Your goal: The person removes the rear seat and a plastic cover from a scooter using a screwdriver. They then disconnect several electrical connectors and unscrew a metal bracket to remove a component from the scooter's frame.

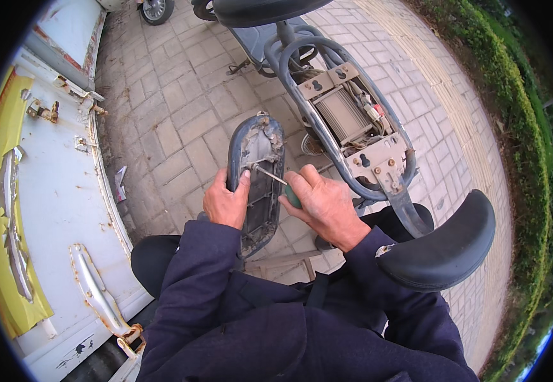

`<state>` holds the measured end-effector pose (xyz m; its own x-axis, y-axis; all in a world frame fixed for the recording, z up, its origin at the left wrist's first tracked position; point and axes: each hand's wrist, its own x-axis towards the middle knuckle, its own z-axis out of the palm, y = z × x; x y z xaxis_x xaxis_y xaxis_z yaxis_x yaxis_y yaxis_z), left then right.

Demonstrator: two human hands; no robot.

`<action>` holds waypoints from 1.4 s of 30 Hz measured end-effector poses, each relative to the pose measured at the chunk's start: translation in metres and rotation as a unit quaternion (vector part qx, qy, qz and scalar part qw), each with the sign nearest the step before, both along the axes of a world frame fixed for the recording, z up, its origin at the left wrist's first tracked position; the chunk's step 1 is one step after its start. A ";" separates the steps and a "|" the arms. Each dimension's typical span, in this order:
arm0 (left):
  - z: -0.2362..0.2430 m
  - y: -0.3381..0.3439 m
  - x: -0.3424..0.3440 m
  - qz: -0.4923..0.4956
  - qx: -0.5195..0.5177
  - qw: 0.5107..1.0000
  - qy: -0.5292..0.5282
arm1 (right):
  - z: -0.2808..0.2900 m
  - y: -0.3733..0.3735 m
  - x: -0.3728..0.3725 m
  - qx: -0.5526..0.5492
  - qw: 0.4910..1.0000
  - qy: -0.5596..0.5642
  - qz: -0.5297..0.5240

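The right hand (323, 205) clenched one green-handled screwdriver (279, 181), its tip set into the single upturned seat base (255, 178). The left hand (227, 202) gripped that base's left edge. One stripped scooter frame (346, 121) stood just beyond; open paving (162, 108) lay left.

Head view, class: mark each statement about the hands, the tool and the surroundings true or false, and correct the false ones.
1. The left hand grips the grey seat base. True.
2. The right hand holds a hammer. False: it holds a screwdriver with a green handle.
3. The ground is paved with bricks. True.
4. The black saddle lies at the person's left. False: it is at the right.
5. A hedge runs along the right. True.
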<state>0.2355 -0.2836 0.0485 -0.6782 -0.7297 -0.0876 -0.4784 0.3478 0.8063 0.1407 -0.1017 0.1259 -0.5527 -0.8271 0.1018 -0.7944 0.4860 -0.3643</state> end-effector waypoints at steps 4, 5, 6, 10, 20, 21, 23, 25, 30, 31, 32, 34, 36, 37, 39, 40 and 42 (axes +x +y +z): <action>-0.005 0.002 0.001 -0.001 -0.058 0.998 0.011 | -0.007 -0.004 0.001 -0.142 0.914 -0.311 -0.218; -0.006 0.002 0.000 0.007 -0.074 0.997 0.015 | -0.009 -0.005 0.001 -0.160 0.854 -0.418 -0.264; -0.007 0.002 0.000 0.015 -0.087 0.996 0.012 | -0.010 -0.006 0.001 -0.180 0.783 -0.520 -0.290; -0.008 0.000 -0.001 0.026 -0.096 0.995 0.029 | -0.011 -0.010 0.004 -0.228 0.859 -0.401 -0.219; -0.005 0.004 0.001 -0.012 -0.092 0.995 0.036 | -0.003 -0.001 -0.002 -0.076 0.996 0.050 0.005; -0.005 0.003 0.001 -0.019 -0.115 0.992 0.038 | -0.004 -0.004 0.000 -0.102 0.995 0.005 -0.022; -0.006 0.006 0.002 -0.018 -0.128 0.990 0.052 | -0.005 -0.010 0.007 -0.198 0.915 -0.300 -0.185; -0.006 0.004 0.003 -0.013 -0.119 0.992 0.047 | -0.002 -0.011 0.001 -0.232 0.644 -0.643 -0.344; -0.002 0.000 0.001 0.000 -0.118 0.992 0.050 | -0.003 -0.007 -0.003 -0.249 0.655 -0.640 -0.314; 0.000 0.000 0.001 0.003 -0.108 0.994 0.030 | -0.005 -0.006 -0.003 -0.239 0.779 -0.525 -0.246; 0.001 0.000 0.001 -0.001 -0.106 0.994 0.031 | -0.006 -0.007 -0.003 -0.230 0.875 -0.396 -0.155; 0.004 0.001 0.001 -0.009 -0.091 0.996 0.020 | -0.007 -0.004 -0.003 -0.173 0.980 -0.100 -0.018; 0.005 0.002 0.001 -0.016 -0.070 0.997 0.043 | -0.006 0.001 -0.004 -0.108 0.994 0.013 0.008; 0.005 0.004 0.001 -0.018 -0.061 0.996 0.057 | -0.004 0.004 -0.003 -0.085 0.993 0.076 0.026; 0.004 0.004 0.001 -0.024 -0.076 0.994 0.070 | -0.004 0.004 -0.002 -0.093 0.992 0.082 0.021; 0.004 0.005 0.001 -0.030 -0.086 0.992 0.087 | -0.004 0.004 -0.001 -0.097 0.993 0.063 0.014; 0.003 0.004 0.003 -0.041 -0.112 0.990 0.069 | -0.004 0.002 0.000 -0.138 0.978 -0.128 -0.090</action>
